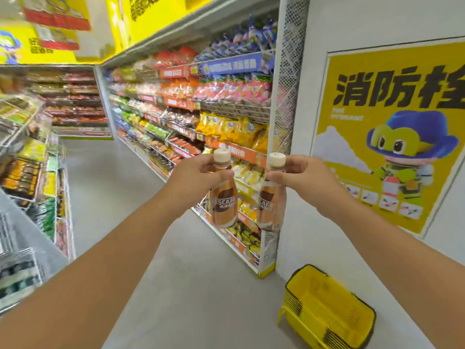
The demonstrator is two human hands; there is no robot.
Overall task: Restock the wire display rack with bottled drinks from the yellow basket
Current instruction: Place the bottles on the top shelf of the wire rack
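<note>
**Two coffee bottles in hand, basket looks emptied**

Status: we hold one bottled coffee drink in each hand, both raised in mid-air in the aisle, clear of any shelf. Left hand (198, 173) pinches the neck of the left Nescafé bottle (224, 197) just under its cream cap; fingers and thumb curl round it. Right hand (305, 180) does the same on the right Nescafé bottle (271, 202). Both bottles hang upright below the grip, labels facing us, near each other but apart.

Yellow basket (329, 308) stands on the floor (201, 285) at lower right, close to the white wall beside the end of the snack shelving (226, 117). No bottles show in the part of its interior that we can see; we judge these two to be the last of its load, or nearly so.

Left to do: both bottles are not yet placed. Wire shelves at the left edge of view (30, 172) carry stock, but blur prevents us telling whether that is the target rack or how full it is. Progress there: cannot tell.

Hydrant poster (392, 137) on the wall, not relevant.
</note>
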